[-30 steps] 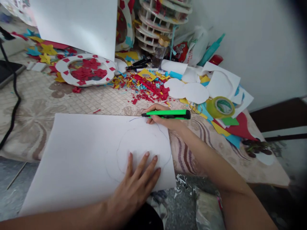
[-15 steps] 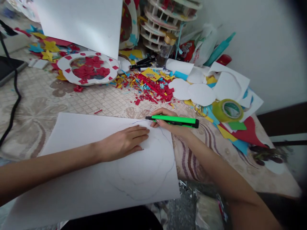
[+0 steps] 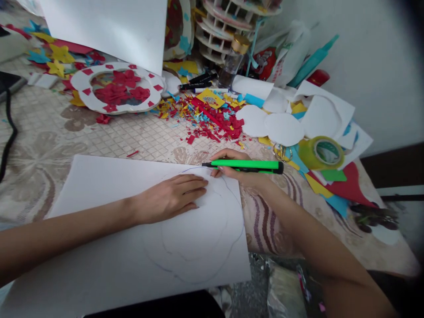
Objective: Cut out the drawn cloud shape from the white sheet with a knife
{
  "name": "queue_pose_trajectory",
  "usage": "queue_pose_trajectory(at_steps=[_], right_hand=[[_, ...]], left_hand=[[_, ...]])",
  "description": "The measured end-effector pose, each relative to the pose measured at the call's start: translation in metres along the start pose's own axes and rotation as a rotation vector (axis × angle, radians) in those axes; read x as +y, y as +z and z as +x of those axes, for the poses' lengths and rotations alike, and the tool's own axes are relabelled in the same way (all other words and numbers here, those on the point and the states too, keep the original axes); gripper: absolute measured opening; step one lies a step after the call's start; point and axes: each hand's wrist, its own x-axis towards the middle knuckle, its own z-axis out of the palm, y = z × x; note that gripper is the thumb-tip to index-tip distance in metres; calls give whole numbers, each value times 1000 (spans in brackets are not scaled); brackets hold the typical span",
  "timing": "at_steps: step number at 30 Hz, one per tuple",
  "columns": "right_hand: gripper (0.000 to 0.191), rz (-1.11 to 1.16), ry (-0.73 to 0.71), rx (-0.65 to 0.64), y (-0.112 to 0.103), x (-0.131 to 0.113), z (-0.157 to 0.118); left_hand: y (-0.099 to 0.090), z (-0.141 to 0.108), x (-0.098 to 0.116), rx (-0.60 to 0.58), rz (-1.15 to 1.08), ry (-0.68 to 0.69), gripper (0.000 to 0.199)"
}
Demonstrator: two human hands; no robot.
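A large white sheet [image 3: 106, 185] lies in front of me, with a wavy round outline and a fainter inner line drawn on it in pen. My left hand [image 3: 172, 197] rests flat on the sheet, fingers extended and slightly apart, over part of the drawing. In my right hand [image 3: 248, 178] is a green and black utility knife [image 3: 255, 164], held nearly level between thumb and fingers. Its tip points left and meets the sheet near the top edge, by the drawn line. Whether the blade is in the sheet is too small to tell.
Red, yellow and blue paper scraps [image 3: 215, 117] cover the table behind the sheet. A scalloped white frame [image 3: 79, 90] holds red paper flowers. White cut-outs [image 3: 285, 129], a tape roll [image 3: 318, 152] and a gold-capped bottle [image 3: 232, 64] stand near the wall. A black cable [image 3: 11, 132] runs along the left.
The view has shifted slightly, so objects on the table sit a little differently. The knife's back end appears slightly farther right. My left hand stays on the sheet.
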Motion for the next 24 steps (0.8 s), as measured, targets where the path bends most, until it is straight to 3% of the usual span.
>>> queue_pose_trajectory(at_steps=[9, 24], right_hand=[[28, -96, 32, -93, -5, -13, 9], [31, -88, 43, -79, -9, -9, 2]], left_hand=[[2, 3, -4, -2, -87, -7, 38], [3, 2, -2, -18, -117, -33, 38]])
